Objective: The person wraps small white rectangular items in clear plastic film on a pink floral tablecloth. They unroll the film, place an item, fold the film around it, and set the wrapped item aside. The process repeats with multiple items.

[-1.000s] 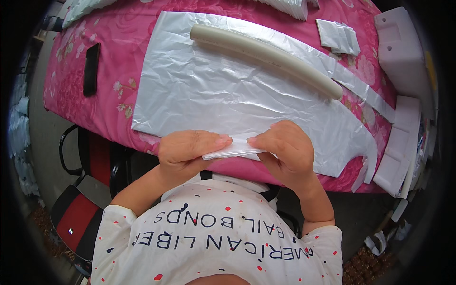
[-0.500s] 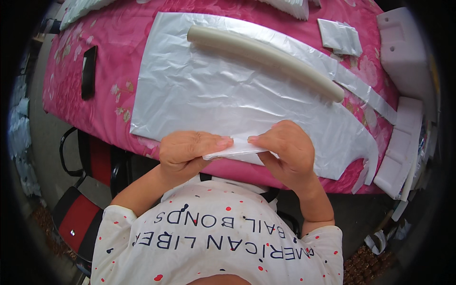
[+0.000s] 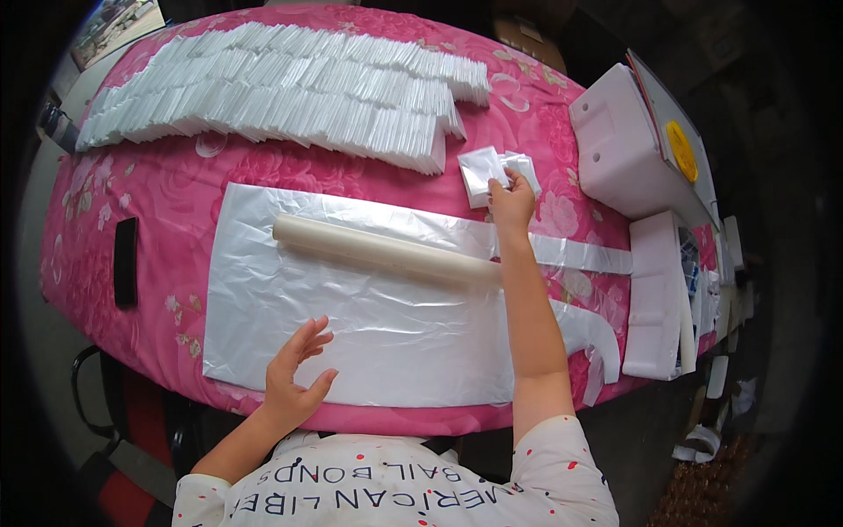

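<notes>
A stack of flat white plastic bags (image 3: 386, 351), with long handle strips at the right, lies spread in front of me. Across its far half rests a beige tube (image 3: 378, 249). Over the near left part of the bags hovers my left hand (image 3: 297, 379), open and holding nothing, its fingers and thumb apart. Stretched out to the far right, my right hand (image 3: 514, 204) pinches a folded plastic bag (image 3: 480, 169) at a small pile of other folded bags (image 3: 524, 167). Fingertips partly cover where the hand meets the bag.
Long rows of upright folded bags (image 3: 290, 83) fill the far left of the pink floral tablecloth (image 3: 167, 255). A dark phone (image 3: 126, 262) lies at the left. White foam boxes (image 3: 606, 145) stand along the right edge. Chairs are at the lower left.
Both hands pressed a folded bag at the near edge before. The right has carried it to the far-right pile; the left has let go and opened. The view has shifted, showing more of the table's far side.
</notes>
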Demonstrator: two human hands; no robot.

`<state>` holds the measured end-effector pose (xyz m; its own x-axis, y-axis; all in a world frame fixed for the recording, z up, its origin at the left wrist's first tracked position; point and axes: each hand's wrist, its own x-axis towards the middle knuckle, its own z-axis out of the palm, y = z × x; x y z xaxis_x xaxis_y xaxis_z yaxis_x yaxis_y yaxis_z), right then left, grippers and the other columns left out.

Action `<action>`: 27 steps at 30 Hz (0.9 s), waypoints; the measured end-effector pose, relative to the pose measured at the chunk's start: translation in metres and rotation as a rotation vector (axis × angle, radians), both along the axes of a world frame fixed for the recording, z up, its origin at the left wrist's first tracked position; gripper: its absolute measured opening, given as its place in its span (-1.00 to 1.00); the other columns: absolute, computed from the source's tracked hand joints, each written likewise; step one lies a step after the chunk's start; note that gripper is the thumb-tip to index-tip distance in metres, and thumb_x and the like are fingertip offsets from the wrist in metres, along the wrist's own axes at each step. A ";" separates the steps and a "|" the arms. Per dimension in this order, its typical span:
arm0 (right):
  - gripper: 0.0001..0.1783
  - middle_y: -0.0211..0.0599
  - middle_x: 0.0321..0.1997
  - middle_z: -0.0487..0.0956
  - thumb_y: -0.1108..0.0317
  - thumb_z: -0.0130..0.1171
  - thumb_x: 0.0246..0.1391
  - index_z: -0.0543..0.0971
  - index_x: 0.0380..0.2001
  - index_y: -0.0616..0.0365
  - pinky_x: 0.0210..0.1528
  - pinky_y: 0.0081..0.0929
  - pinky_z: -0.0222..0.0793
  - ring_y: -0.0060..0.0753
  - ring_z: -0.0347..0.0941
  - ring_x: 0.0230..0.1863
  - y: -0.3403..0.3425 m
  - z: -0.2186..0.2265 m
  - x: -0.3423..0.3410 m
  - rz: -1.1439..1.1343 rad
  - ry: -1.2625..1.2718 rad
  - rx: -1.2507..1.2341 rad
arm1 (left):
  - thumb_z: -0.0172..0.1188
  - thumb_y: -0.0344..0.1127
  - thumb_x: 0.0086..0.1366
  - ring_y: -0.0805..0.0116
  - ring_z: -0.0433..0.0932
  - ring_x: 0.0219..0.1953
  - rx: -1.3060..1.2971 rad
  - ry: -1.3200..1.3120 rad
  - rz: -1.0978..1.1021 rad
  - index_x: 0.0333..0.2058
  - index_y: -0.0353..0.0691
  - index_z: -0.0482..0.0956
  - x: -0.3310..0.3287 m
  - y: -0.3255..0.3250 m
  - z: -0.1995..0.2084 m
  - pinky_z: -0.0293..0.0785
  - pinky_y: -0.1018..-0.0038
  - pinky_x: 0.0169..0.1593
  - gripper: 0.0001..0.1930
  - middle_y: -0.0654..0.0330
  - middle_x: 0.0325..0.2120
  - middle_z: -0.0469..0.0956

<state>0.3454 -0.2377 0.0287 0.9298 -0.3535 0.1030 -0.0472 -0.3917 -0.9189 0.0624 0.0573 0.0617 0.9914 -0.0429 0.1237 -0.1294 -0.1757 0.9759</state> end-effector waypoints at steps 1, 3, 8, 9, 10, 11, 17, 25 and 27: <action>-0.55 -0.25 -0.41 0.56 0.35 0.24 -0.14 0.47 -0.11 0.25 -0.29 -0.48 0.38 -0.38 0.49 -0.38 -0.002 -0.006 0.004 -0.045 0.008 -0.171 | 0.19 -0.58 -0.02 0.19 0.45 0.01 0.007 0.006 0.002 0.18 -0.27 0.13 -0.002 0.000 0.000 0.41 0.39 0.00 -0.27 0.00 0.09 0.33; -0.47 -0.14 -0.30 0.54 0.22 0.29 -0.23 0.49 -0.11 0.18 -0.17 -0.27 0.37 -0.10 0.48 -0.26 -0.005 -0.023 0.005 -0.129 -0.056 -0.488 | 0.18 -0.59 -0.02 0.20 0.46 0.01 0.030 0.017 0.006 0.16 -0.27 0.15 -0.003 0.002 0.000 0.42 0.39 -0.01 -0.29 0.01 0.09 0.33; -0.52 -0.19 -0.15 0.48 0.21 0.31 -0.21 0.51 -0.17 0.15 -0.12 -0.26 0.34 -0.18 0.40 -0.10 0.026 0.017 -0.026 -0.154 -0.208 -0.971 | 0.17 -0.60 -0.02 0.22 0.47 -0.01 0.078 0.056 0.033 0.13 -0.27 0.22 -0.009 0.010 0.000 0.42 0.40 -0.02 -0.34 0.05 0.08 0.34; -0.54 -0.20 -0.13 0.47 0.22 0.31 -0.21 0.52 -0.18 0.14 -0.11 -0.26 0.33 -0.19 0.38 -0.08 0.028 0.029 -0.033 -0.127 -0.249 -0.994 | 0.17 -0.60 -0.02 0.22 0.47 -0.01 0.071 0.048 0.028 0.12 -0.27 0.24 -0.010 0.010 0.001 0.42 0.41 -0.02 -0.36 0.05 0.08 0.34; -0.58 -0.21 -0.15 0.48 0.25 0.29 -0.19 0.52 -0.19 0.14 -0.12 -0.27 0.34 -0.19 0.39 -0.10 0.031 0.044 -0.042 -0.030 -0.310 -0.915 | 0.17 -0.60 -0.01 0.23 0.47 -0.01 0.066 0.036 0.024 0.10 -0.27 0.27 -0.011 0.010 0.001 0.42 0.41 -0.03 -0.38 0.05 0.08 0.34; -0.61 -0.23 -0.16 0.49 0.28 0.28 -0.17 0.52 -0.20 0.13 -0.13 -0.27 0.34 -0.19 0.40 -0.12 0.033 0.064 -0.054 0.062 -0.371 -0.836 | 0.16 -0.59 -0.01 0.23 0.47 -0.01 0.060 0.022 0.016 0.09 -0.27 0.29 -0.010 0.009 0.002 0.42 0.42 -0.03 -0.40 0.05 0.08 0.34; -0.72 -0.26 -0.19 0.51 0.32 0.15 0.00 0.48 -0.20 0.18 -0.22 -0.31 0.34 -0.22 0.42 -0.25 0.068 0.222 -0.211 0.584 -0.869 -0.744 | 0.19 -0.53 0.01 0.12 0.44 0.01 0.184 -0.053 -0.067 -0.04 -0.29 0.41 -0.025 0.006 0.009 0.38 0.40 0.01 -0.55 -0.01 0.02 0.40; -0.80 -0.43 -0.31 0.45 0.16 0.01 0.07 0.47 -0.23 -0.14 -0.17 -0.33 0.16 -0.36 0.29 -0.21 0.028 0.271 -0.335 0.233 -1.513 -0.642 | 0.20 -0.49 0.04 0.09 0.44 0.01 0.246 -0.169 -0.165 -0.06 -0.30 0.42 -0.066 -0.010 0.028 0.39 0.39 0.02 -0.58 0.00 0.00 0.42; -0.83 -0.45 -0.32 0.45 0.16 0.03 0.05 0.47 -0.27 -0.14 -0.17 -0.34 0.16 -0.38 0.30 -0.22 0.023 0.272 -0.347 0.213 -1.571 -0.626 | 0.20 -0.48 0.04 0.08 0.45 0.00 0.280 -0.189 -0.155 -0.07 -0.31 0.43 -0.078 -0.009 0.037 0.40 0.40 0.00 -0.59 0.00 -0.01 0.42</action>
